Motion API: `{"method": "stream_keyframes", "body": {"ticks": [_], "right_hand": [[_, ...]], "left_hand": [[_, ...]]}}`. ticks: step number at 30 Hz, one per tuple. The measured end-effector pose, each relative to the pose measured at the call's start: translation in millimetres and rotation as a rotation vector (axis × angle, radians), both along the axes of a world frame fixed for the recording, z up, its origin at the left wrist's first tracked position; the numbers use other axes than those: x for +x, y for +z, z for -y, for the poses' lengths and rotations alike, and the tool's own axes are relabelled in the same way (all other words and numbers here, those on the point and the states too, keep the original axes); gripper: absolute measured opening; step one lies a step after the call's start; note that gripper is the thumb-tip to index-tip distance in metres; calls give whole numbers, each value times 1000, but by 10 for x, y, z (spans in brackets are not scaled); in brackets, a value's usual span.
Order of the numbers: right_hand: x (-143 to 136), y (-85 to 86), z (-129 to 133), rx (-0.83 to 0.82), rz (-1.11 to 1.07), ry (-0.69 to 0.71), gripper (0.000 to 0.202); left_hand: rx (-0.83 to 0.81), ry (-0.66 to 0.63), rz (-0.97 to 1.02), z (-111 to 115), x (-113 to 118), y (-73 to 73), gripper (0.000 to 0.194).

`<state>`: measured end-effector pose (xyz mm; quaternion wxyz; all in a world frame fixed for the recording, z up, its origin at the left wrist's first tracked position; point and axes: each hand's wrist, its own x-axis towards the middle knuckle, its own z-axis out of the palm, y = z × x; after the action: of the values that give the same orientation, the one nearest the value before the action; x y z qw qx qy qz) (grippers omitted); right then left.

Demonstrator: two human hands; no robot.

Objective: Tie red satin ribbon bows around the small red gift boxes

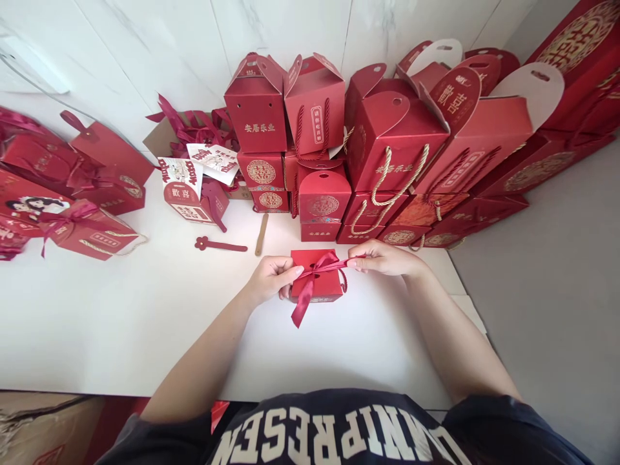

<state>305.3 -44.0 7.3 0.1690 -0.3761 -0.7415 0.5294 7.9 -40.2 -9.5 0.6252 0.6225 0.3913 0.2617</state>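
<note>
A small red gift box (pixel 330 281) sits on the white table in front of me, with a dark red satin ribbon (pixel 303 303) tied across its top. My left hand (pixel 274 278) is closed, its thumb and fingers pinching the ribbon at the box's left side. My right hand (pixel 380 258) pinches the other part of the ribbon, which is stretched taut to the right of the box. One ribbon tail hangs over the box's front edge. A twisted red cord handle shows at the box's right side.
Stacked red gift boxes (pixel 325 197) with rope handles line the back wall and right side. Finished-looking red boxes with bows (pixel 97 232) stand at the left. A red flower-ended strip (pixel 220 245) and a tan strip (pixel 261 235) lie behind my left hand. Loose ribbons (pixel 196 129) fill an open carton.
</note>
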Motion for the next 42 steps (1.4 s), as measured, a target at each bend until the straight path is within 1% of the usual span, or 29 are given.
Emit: {"method": "stream_keyframes", "body": {"ticks": [5,7,9,11,12,14,16,18,21,24,28,32,34,36,39,41,42], "right_hand": [[-23,-53,-38,-127,-7,-1,44],[-9,-47,-30,-161,67,-7,41],[25,-29,0,-103,226,-74,35],[58,8,45,1,374,-177,30],[64,35,70,46,420,-226,28],[44,104,115,122,442,-306,25],[-28,179,147,210,392,-356,24],[-141,235,169,262,240,-349,26],[-340,254,201,250,-30,-260,26],[-503,211,239,198,-184,-216,22],[-600,147,265,89,-224,-183,20],[-610,96,244,48,-270,-110,21],[-612,65,225,25,-312,-101,25],[-618,28,206,3,-362,-123,31],[-633,-32,186,-57,-420,-182,34],[-640,-67,179,-108,-437,-222,34],[-641,-79,177,-125,-442,-239,34]], "left_hand": [[-44,6,16,6,13,13,46],[-42,9,12,11,9,43,45],[-7,15,-7,17,-2,87,45],[48,25,-41,19,-22,135,46],[76,34,-61,19,-35,158,46],[124,51,-109,15,-67,201,46],[138,41,-160,7,-105,240,45],[131,7,-213,-1,-141,283,46],[123,-67,-264,-3,-183,351,41],[87,-152,-261,5,-201,407,33],[89,-207,-249,14,-205,446,29],[134,-221,-259,10,-213,466,29],[154,-240,-277,7,-222,477,30],[153,-274,-291,8,-227,493,33],[154,-328,-323,19,-222,519,45],[188,-334,-360,25,-218,526,52],[204,-334,-376,23,-222,522,51]]}}
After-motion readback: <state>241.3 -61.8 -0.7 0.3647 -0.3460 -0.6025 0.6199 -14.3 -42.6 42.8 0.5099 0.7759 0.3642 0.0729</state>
